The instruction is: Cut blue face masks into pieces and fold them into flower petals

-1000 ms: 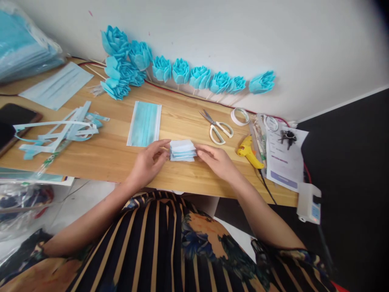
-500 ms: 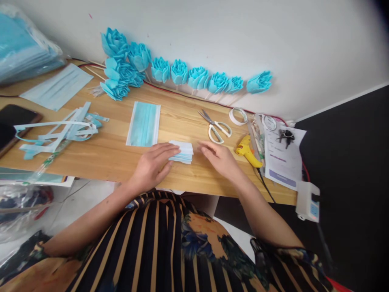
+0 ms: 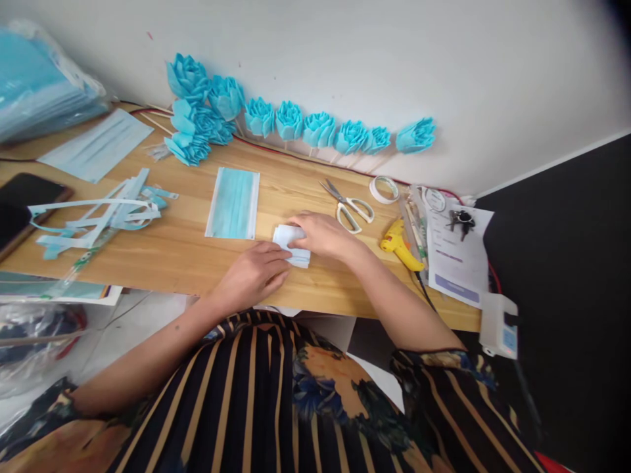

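A small stack of folded pale blue-and-white mask material (image 3: pixel 298 259) lies near the table's front edge. My left hand (image 3: pixel 256 272) rests at its left side, fingers together with their tips on the lower left of the stack. Reaching over from the right, my right hand (image 3: pixel 320 233) grips the upper part, thumb on top and fingers curled round the far edge. Just left of the hands a flat pleated blue face mask (image 3: pixel 233 202) lies on the wooden table (image 3: pixel 187 256). Scissors with white handles (image 3: pixel 352 207) lie open beyond my right hand.
Several blue flowers on sticks (image 3: pixel 319 129) lean along the wall. Cut mask strips (image 3: pixel 111 213), a dark phone (image 3: pixel 29 203) and bagged masks (image 3: pixel 44 85) occupy the left. At right are a tape roll (image 3: pixel 384 189), yellow glue gun (image 3: pixel 400 244), keys (image 3: pixel 462 222) and paper (image 3: pixel 456 263).
My right hand has moved left from beside the stack onto its upper part. My left hand has shifted slightly down at the stack's left side.
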`<state>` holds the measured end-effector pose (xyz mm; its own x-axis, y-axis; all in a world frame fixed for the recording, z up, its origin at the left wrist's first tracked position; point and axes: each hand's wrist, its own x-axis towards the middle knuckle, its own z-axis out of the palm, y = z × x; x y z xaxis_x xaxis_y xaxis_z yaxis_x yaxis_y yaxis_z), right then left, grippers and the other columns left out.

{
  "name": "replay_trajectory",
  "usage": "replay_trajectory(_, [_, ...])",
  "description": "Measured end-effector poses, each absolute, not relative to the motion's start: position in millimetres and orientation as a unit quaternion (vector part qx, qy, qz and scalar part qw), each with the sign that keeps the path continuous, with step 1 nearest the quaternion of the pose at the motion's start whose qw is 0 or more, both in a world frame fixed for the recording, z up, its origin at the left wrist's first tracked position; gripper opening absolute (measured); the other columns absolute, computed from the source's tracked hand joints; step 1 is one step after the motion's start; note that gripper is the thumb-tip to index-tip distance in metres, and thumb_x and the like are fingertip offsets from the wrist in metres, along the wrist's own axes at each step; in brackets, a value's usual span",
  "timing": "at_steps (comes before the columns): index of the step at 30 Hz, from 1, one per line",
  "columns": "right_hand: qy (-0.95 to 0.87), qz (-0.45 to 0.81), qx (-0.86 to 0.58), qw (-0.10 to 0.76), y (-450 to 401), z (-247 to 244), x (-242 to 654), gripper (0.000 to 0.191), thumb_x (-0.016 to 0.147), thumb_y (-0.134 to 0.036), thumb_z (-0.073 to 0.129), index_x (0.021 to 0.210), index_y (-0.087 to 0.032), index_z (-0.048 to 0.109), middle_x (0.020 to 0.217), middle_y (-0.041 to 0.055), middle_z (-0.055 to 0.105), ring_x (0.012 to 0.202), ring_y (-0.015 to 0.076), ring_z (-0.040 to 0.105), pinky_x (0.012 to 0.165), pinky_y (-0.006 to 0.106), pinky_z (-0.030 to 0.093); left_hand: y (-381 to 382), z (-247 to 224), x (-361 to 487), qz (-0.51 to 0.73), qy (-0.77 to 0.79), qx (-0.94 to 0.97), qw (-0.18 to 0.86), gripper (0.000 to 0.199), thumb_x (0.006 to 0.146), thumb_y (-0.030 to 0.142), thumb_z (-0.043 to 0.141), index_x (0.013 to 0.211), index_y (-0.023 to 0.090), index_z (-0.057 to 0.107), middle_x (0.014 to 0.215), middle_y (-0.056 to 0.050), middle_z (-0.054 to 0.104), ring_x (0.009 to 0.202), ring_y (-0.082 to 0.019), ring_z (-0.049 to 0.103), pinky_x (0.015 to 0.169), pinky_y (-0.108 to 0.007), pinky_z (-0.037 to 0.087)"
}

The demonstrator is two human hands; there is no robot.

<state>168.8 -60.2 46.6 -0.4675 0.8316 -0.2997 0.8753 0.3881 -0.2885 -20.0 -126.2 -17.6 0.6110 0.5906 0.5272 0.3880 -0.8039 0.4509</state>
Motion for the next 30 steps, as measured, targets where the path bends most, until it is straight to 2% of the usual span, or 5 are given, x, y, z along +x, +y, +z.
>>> replay_trajectory(11, [0.830, -0.278, 0.482, -0.036, -63.6, 30.1, 187.8, 0.009, 0.080, -0.029, 0.065, 0.079, -0.020, 0.063, 0.077, 0.0007, 0.066, 0.067, 0.0150, 0.055, 0.060, 0.027, 0.031, -124.8, -14.7, -25.7, 0.430, 0.378, 0.784, 0.239, 0.021, 0.090, 0.019, 0.057, 0.107, 0.021, 0.069, 0.116, -0.009, 0.070, 0.109, -0.024, 0.064, 0.096, -0.044, 0.050])
replay_trajectory(15, [0.775, -0.327, 0.517, -0.159, -70.8, 31.0, 193.0, 0.014, 0.081, -0.031, 0.063, 0.086, -0.018, 0.063, 0.081, 0.0002, 0.066, 0.071, 0.0149, 0.055, 0.065, 0.027, 0.036, -118.8, -20.0, -23.0, 0.508, 0.441, 0.667, 0.320, 0.061, 0.084, 0.032, 0.068, 0.139, 0.025, 0.045, 0.141, -0.014, 0.052, 0.122, -0.025, 0.056, 0.099, -0.043, 0.050])
replay_trajectory(19, [0.712, -0.417, 0.493, -0.275, -76.5, 27.0, 186.4, 0.021, 0.079, -0.035, 0.066, 0.090, -0.019, 0.060, 0.085, -0.0004, 0.065, 0.075, 0.0154, 0.057, 0.069, 0.027, 0.043, -105.8, -23.7, -7.2, 0.511, 0.388, 0.620, 0.452, 0.085, 0.077, 0.041, 0.074, 0.148, 0.025, 0.029, 0.135, -0.015, 0.056, 0.118, -0.025, 0.059, 0.093, -0.038, 0.053])
replay_trajectory(25, [0.663, -0.445, 0.463, -0.385, -70.6, 8.9, 185.2, 0.025, 0.077, -0.039, 0.067, 0.090, -0.021, 0.056, 0.085, -0.0006, 0.064, 0.081, 0.0159, 0.060, 0.077, 0.029, 0.049, -75.4, -1.1, 0.2, 0.450, 0.434, 0.631, 0.460, 0.023, 0.083, 0.032, 0.065, 0.096, 0.014, 0.065, 0.092, -0.008, 0.071, 0.088, -0.020, 0.066, 0.083, -0.034, 0.052])
replay_trajectory(30, [0.686, -0.380, 0.477, -0.397, -60.2, 4.2, 197.4, 0.031, 0.079, -0.030, 0.064, 0.109, -0.021, 0.060, 0.105, 0.0037, 0.069, 0.096, 0.0185, 0.064, 0.090, 0.034, 0.049, -48.4, -3.9, 2.1, 0.420, 0.414, 0.699, 0.404, 0.021, 0.080, 0.030, 0.065, 0.096, 0.017, 0.067, 0.094, -0.005, 0.071, 0.087, -0.018, 0.064, 0.083, -0.032, 0.050])
